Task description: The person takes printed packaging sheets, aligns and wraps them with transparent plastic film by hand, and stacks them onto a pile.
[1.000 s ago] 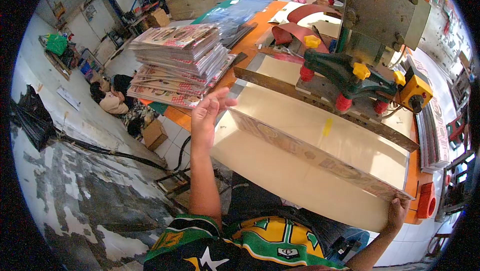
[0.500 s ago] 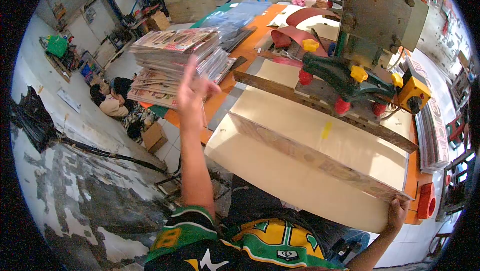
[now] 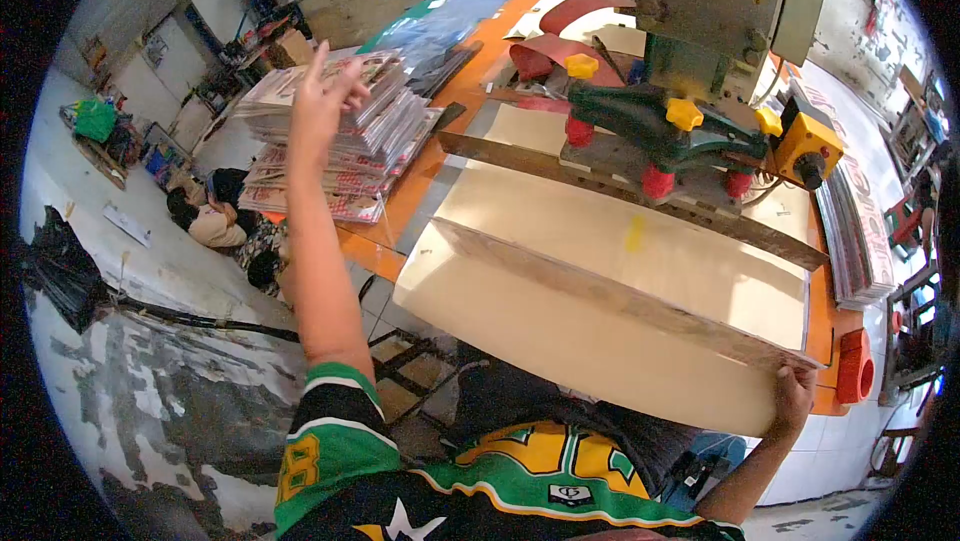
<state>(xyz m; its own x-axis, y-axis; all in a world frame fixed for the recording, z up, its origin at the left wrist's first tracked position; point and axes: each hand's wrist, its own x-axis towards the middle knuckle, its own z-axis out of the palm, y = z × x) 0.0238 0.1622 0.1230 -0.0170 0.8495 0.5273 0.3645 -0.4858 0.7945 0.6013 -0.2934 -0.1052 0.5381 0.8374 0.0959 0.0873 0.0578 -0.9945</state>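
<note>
My left hand (image 3: 325, 106) is raised over the stack of printed sheets (image 3: 375, 131) at the upper left, fingers apart and nothing visible in them. At the lower right, my right hand (image 3: 795, 396) pinches the right end of a long cream sheet (image 3: 580, 336). This sheet has an upright folded strip (image 3: 620, 291) along its far side and bulges toward my body. Beyond the strip, a cream surface with a yellow mark (image 3: 635, 233) lies in front of a long metal bar (image 3: 630, 198).
A machine with yellow knobs (image 3: 684, 114) and a yellow control box (image 3: 808, 148) stands behind the bar. More printed sheets (image 3: 855, 231) are stacked at the right, above a red holder (image 3: 854, 366). People (image 3: 215, 221) are low at the far left.
My left hand has moved up and left, from the cream sheet's left end to over the stack. My right hand keeps its hold at the right end. The view has shifted slightly.
</note>
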